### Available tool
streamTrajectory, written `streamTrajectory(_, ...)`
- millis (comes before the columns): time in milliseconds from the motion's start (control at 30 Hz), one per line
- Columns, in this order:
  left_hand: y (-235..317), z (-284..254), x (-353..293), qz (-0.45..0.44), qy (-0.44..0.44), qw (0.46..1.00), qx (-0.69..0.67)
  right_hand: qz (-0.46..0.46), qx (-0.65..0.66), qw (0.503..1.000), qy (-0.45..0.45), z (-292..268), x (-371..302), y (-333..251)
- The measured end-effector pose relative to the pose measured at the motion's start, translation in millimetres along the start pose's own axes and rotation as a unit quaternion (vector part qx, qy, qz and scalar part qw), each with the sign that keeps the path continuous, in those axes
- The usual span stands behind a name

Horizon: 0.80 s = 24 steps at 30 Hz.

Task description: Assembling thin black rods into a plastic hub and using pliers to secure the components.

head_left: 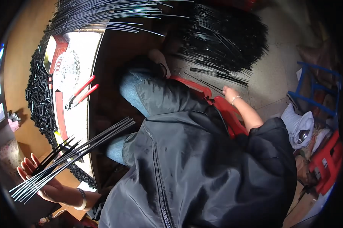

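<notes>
Across the palm of my left hand [51, 186] lies a bundle of thin dark rods [80, 150], with the fingers partly raised behind it. The bundle slants up over the table edge towards my knees. Reaching down to the right, my right hand [230, 95] is closed at the end of a thin black rod [205, 83]. Beside it on the floor is a large pile of black rods [226, 38], with a few loose ones along its near side. A bracelet is on each wrist.
On the brightly lit white table [88, 49] lie red-handled pliers [82, 93]. Around them are a red box [58, 49], a heap of small black pieces [36, 91] and more long rods [114, 17]. A red stool [226, 114] is under me. A blue frame [316, 93] stands right.
</notes>
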State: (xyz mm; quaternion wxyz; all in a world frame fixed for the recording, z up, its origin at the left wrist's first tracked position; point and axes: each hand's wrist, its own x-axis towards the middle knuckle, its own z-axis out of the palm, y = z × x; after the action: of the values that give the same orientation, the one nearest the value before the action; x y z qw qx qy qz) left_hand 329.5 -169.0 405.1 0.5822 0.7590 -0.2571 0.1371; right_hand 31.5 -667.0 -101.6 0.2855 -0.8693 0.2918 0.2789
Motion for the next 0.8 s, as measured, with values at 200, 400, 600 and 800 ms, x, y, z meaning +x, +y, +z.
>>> streamTrajectory(200, 9, 16, 6, -0.006, -0.001, 0.999, -0.032, 0.038, -0.058, 0.991, -0.115, 57, 22, 36)
streamTrajectory(400, 7, 31, 4, -0.024, 0.104, 0.994, -0.022, -0.020, -0.015, 0.998, -0.057, -52, 1, -5)
streamTrajectory(600, 3, 53, -1, -0.094, 0.058, 0.993, -0.031, -0.278, 0.325, 0.898, -0.102, -227, -89, -228)
streamTrajectory(800, 20, 81, -14, -0.098, 0.077, 0.986, -0.111, -0.585, 0.242, 0.707, -0.314, -264, -167, -404)
